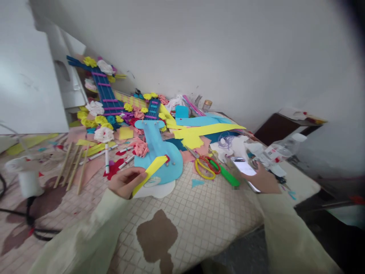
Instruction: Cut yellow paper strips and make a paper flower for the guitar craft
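My left hand [128, 182] pinches a yellow paper strip [152, 169] between thumb and fingers, its far end slanting up to the right. Behind the strip lies a light-blue guitar-shaped cutout [171, 152], with a white piece [162, 190] showing under its lower edge. At the right of the table, my right hand [264, 178] is closed round a smartphone [244, 167] whose screen is bright. Left of the phone are yellow-and-red-handled scissors [205, 169] and a green-handled tool [229, 177], partly under the scissors.
Decorated blue paper guitars [105, 91] lean at the back left. Wooden sticks [68, 169], marker pens [107, 158] and a white glue gun-like device [27, 179] with a black cord lie left. A plastic bottle [281, 150] lies right. Yellow paper [205, 131] spreads behind the scissors.
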`<control>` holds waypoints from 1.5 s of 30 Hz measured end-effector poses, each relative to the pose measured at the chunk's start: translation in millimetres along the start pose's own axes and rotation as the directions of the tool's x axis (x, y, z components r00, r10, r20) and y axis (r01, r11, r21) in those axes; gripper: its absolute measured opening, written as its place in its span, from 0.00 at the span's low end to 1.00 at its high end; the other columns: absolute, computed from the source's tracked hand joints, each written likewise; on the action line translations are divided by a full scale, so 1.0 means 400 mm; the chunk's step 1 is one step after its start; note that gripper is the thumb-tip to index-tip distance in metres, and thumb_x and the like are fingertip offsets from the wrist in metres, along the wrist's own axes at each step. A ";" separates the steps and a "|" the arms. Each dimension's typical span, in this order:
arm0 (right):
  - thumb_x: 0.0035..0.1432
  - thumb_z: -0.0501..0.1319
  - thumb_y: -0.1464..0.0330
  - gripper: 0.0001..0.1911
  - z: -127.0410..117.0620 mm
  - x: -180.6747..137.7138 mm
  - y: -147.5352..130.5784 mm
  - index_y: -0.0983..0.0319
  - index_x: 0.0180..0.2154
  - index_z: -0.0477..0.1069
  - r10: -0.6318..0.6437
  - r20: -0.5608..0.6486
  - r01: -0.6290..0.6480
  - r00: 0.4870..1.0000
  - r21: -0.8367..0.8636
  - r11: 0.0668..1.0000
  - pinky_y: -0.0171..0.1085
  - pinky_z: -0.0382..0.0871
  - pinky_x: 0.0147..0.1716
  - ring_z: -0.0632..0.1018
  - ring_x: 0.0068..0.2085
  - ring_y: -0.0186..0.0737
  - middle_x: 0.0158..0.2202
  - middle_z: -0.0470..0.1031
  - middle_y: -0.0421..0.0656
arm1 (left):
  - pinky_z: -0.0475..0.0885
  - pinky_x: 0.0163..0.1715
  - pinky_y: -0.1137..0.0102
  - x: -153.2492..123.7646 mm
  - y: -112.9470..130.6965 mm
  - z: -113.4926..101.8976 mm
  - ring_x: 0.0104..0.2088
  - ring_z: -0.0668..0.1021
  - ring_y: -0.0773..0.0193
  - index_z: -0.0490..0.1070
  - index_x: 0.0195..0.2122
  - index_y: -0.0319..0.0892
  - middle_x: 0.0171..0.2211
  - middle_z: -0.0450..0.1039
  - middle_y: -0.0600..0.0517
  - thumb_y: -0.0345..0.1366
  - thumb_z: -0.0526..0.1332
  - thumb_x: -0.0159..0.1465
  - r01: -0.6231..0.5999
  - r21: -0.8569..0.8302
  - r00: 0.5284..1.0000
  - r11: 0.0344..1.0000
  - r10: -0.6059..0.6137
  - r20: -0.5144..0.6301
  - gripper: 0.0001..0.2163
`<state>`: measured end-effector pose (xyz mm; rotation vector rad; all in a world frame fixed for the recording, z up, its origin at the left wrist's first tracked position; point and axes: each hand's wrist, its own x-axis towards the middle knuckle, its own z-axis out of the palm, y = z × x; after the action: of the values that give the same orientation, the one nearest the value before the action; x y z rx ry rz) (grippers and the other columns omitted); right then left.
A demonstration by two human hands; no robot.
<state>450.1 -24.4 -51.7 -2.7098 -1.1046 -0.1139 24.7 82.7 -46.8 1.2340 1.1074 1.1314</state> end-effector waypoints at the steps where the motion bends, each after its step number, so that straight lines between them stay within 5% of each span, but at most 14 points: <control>1: 0.38 0.59 0.49 0.47 -0.017 -0.013 0.007 0.70 0.56 0.52 0.009 0.002 -0.009 1.000 -0.010 1.000 0.54 0.64 0.39 0.72 0.43 0.66 0.44 0.71 0.59 | 0.61 0.17 0.78 -0.002 0.004 0.002 0.18 0.68 0.72 0.71 0.22 0.40 0.16 0.68 0.57 0.37 0.67 0.42 0.011 -0.021 1.000 1.000 -0.011 -0.001 0.08; 8: 0.37 0.61 0.50 0.45 -0.124 -0.214 -0.050 0.60 0.56 0.52 -0.151 -0.217 0.173 0.964 0.084 0.981 0.48 0.68 0.34 0.75 0.34 0.54 0.45 0.65 0.61 | 0.61 0.17 0.78 0.005 0.012 -0.001 0.18 0.69 0.73 0.71 0.22 0.39 0.18 0.69 0.56 0.35 0.67 0.42 0.011 -0.107 0.999 0.994 -0.014 -0.029 0.08; 13: 0.40 0.61 0.57 0.37 -0.083 -0.398 -0.249 0.53 0.53 0.53 -0.386 -0.164 0.418 0.908 0.420 0.805 0.49 0.71 0.35 0.72 0.39 0.52 0.45 0.62 0.51 | 0.63 0.19 0.76 0.025 0.020 -0.019 0.18 0.69 0.72 0.71 0.21 0.39 0.17 0.69 0.57 0.34 0.67 0.41 -0.059 -0.155 0.997 0.986 0.050 -0.066 0.08; 17: 0.39 0.62 0.64 0.36 -0.014 -0.480 -0.419 0.56 0.52 0.54 -0.521 -0.096 0.497 0.848 0.482 0.721 0.49 0.71 0.32 0.71 0.39 0.52 0.42 0.60 0.50 | 0.64 0.20 0.76 0.035 0.028 -0.033 0.19 0.70 0.73 0.70 0.20 0.39 0.17 0.70 0.57 0.34 0.67 0.42 -0.106 -0.186 0.991 0.977 0.088 -0.103 0.07; 21: 0.39 0.62 0.68 0.38 0.029 -0.526 -0.518 0.59 0.54 0.53 -0.539 -0.038 0.496 0.841 0.452 0.742 0.51 0.71 0.30 0.70 0.37 0.54 0.42 0.59 0.52 | 0.65 0.21 0.75 0.035 0.036 -0.044 0.19 0.71 0.72 0.71 0.21 0.39 0.18 0.70 0.57 0.34 0.66 0.43 -0.136 -0.172 0.988 0.976 0.120 -0.100 0.07; 25: 0.46 0.59 0.64 0.37 0.002 -0.543 -0.521 0.59 0.57 0.47 -0.627 0.038 0.529 0.778 0.498 0.687 0.51 0.70 0.31 0.71 0.38 0.53 0.45 0.58 0.54 | 0.65 0.21 0.75 0.032 0.046 -0.053 0.20 0.71 0.71 0.71 0.21 0.39 0.18 0.70 0.57 0.33 0.66 0.45 -0.209 -0.142 0.976 0.968 0.197 -0.094 0.05; 27: 0.51 0.56 0.60 0.33 -0.034 -0.518 -0.500 0.57 0.57 0.48 -0.703 0.041 0.560 0.710 0.572 0.599 0.48 0.71 0.33 0.71 0.42 0.52 0.49 0.58 0.53 | 0.65 0.21 0.75 0.032 0.051 -0.057 0.20 0.71 0.71 0.71 0.21 0.39 0.19 0.71 0.57 0.32 0.65 0.46 -0.225 -0.129 0.971 0.966 0.212 -0.107 0.04; 31: 0.53 0.55 0.57 0.24 -0.076 -0.415 -0.487 0.58 0.51 0.58 -0.727 0.049 0.550 0.685 0.619 0.560 0.42 0.70 0.32 0.73 0.35 0.44 0.41 0.68 0.48 | 0.63 0.19 0.76 0.033 0.056 -0.060 0.19 0.71 0.72 0.72 0.21 0.39 0.19 0.72 0.57 0.31 0.66 0.45 -0.195 -0.192 0.979 0.962 0.180 -0.092 0.04; 35: 0.59 0.49 0.63 0.13 -0.040 -0.352 -0.545 0.61 0.31 0.68 -0.870 0.287 0.638 0.402 0.594 0.491 0.35 0.60 0.21 0.70 0.23 0.36 0.22 0.70 0.40 | 0.62 0.17 0.77 0.032 0.061 -0.057 0.18 0.70 0.73 0.73 0.21 0.39 0.17 0.71 0.56 0.31 0.66 0.44 -0.163 -0.230 0.985 0.959 0.147 -0.088 0.04; 37: 0.59 0.48 0.66 0.16 -0.017 -0.346 -0.579 0.62 0.22 0.66 -0.892 0.298 0.655 0.341 0.605 0.453 0.34 0.56 0.20 0.67 0.20 0.33 0.17 0.66 0.38 | 0.62 0.17 0.77 0.030 0.065 -0.055 0.18 0.70 0.73 0.73 0.20 0.39 0.17 0.71 0.56 0.31 0.67 0.43 -0.146 -0.243 0.988 0.959 0.129 -0.085 0.04; 39: 0.58 0.50 0.67 0.16 -0.005 -0.346 -0.604 0.62 0.20 0.65 -0.878 0.234 0.591 0.417 0.664 0.458 0.34 0.56 0.20 0.66 0.19 0.32 0.16 0.64 0.38 | 0.62 0.17 0.77 0.026 0.069 -0.053 0.18 0.70 0.73 0.73 0.20 0.39 0.17 0.71 0.56 0.31 0.67 0.42 -0.113 -0.255 0.993 0.960 0.098 -0.072 0.04; 42: 0.57 0.52 0.65 0.10 -0.002 -0.341 -0.619 0.63 0.29 0.68 -0.782 0.070 0.381 0.619 0.844 0.377 0.34 0.63 0.24 0.70 0.25 0.34 0.24 0.70 0.41 | 0.62 0.17 0.78 0.015 0.076 -0.049 0.18 0.70 0.73 0.73 0.19 0.40 0.16 0.71 0.57 0.30 0.67 0.42 -0.021 -0.272 0.999 0.962 0.011 -0.039 0.04; 44: 0.56 0.54 0.64 0.11 -0.005 -0.338 -0.621 0.62 0.39 0.68 -0.764 -0.012 0.281 0.645 0.933 0.223 0.38 0.67 0.35 0.73 0.36 0.39 0.35 0.72 0.45 | 0.62 0.17 0.78 0.005 0.083 -0.045 0.17 0.70 0.74 0.73 0.19 0.40 0.16 0.71 0.57 0.29 0.67 0.42 0.044 -0.270 0.999 0.962 -0.047 -0.005 0.04; 45: 0.56 0.54 0.64 0.13 -0.006 -0.337 -0.621 0.61 0.43 0.66 -0.791 -0.027 0.240 0.612 0.959 0.153 0.40 0.66 0.41 0.71 0.42 0.41 0.41 0.71 0.46 | 0.62 0.17 0.79 0.000 0.086 -0.043 0.17 0.70 0.73 0.73 0.20 0.40 0.16 0.71 0.56 0.29 0.67 0.42 0.069 -0.262 0.998 0.963 -0.068 0.014 0.04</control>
<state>180.2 56.2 -28.3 -1.1677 -1.5899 0.9112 6.6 84.9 -13.1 0.9838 0.9538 1.1795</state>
